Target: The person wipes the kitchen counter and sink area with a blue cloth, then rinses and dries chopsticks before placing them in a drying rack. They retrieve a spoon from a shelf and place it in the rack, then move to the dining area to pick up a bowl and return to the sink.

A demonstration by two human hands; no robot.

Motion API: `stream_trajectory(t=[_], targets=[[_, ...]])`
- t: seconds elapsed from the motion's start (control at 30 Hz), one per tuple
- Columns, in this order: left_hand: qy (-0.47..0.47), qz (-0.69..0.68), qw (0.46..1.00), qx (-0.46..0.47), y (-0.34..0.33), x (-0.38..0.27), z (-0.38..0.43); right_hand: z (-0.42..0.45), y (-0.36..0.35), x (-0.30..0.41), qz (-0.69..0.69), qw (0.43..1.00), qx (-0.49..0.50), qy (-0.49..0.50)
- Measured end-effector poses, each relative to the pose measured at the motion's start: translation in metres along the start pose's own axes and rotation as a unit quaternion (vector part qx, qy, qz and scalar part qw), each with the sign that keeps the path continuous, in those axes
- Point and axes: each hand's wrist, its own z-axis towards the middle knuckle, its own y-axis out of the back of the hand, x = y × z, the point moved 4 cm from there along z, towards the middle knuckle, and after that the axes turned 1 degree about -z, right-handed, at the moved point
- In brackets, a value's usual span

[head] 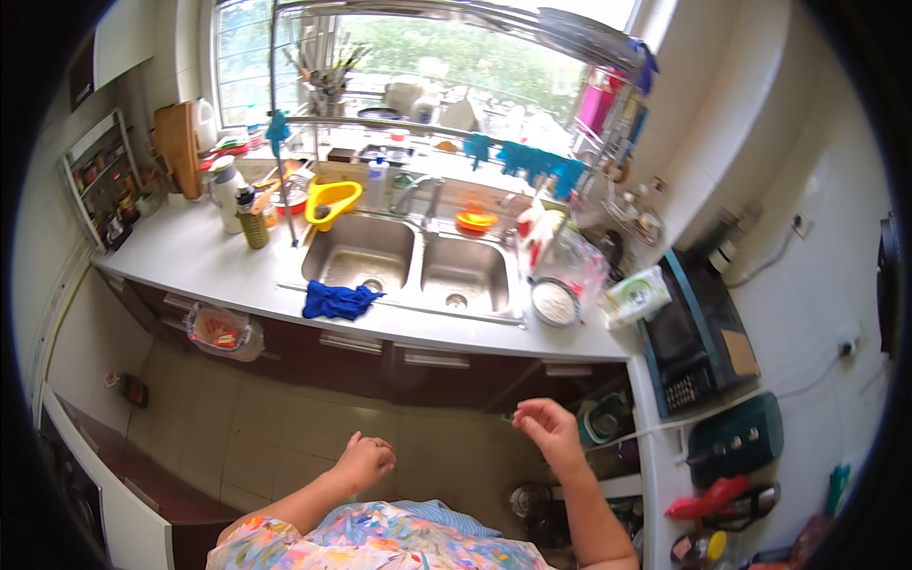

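My left hand (367, 459) hangs over the tiled floor with its fingers loosely bent and nothing visible in it. My right hand (550, 433) is raised before the lower cabinets, fingers curved and thumb apart, also without a thing in it. Beyond both hands runs a white countertop (442, 333) with a double-bowl stainless steel sink (467, 274). A blue cloth (340, 301) drapes over the sink's front left edge. To the right of the sink stands a bowl of white contents (556, 301), perhaps flour, beside clear plastic bags (581, 256).
A lined waste bin (224, 333) hangs from the cabinet front at left. The microwave (695, 342) stands on the right counter, next to a tissue pack (636, 296). A yellow strainer basket (333, 202) and a thermos jug (226, 196) sit left of the faucet (432, 203).
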Motion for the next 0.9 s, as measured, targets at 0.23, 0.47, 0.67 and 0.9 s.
stream_trajectory(t=[0.23, 0.47, 0.67, 0.9], targets=[[0.040, -0.038, 0.977, -0.204, 0.107, 0.058, 0.017, 0.194, -0.072, 0.051, -0.169, 0.970, 0.112, 0.137], [0.176, 0.017, 0.974, -0.144, 0.171, 0.096, 0.062, 0.370, -0.151, 0.113, -0.195, 0.916, 0.131, 0.326], [0.194, -0.040, 0.955, -0.222, 0.187, 0.129, 0.070, 0.495, -0.286, 0.208, -0.253, 0.816, 0.089, 0.511], [0.189, -0.128, 0.931, -0.284, 0.220, 0.166, 0.061, 0.613, -0.385, 0.266, -0.448, 0.687, 0.042, 0.571]])
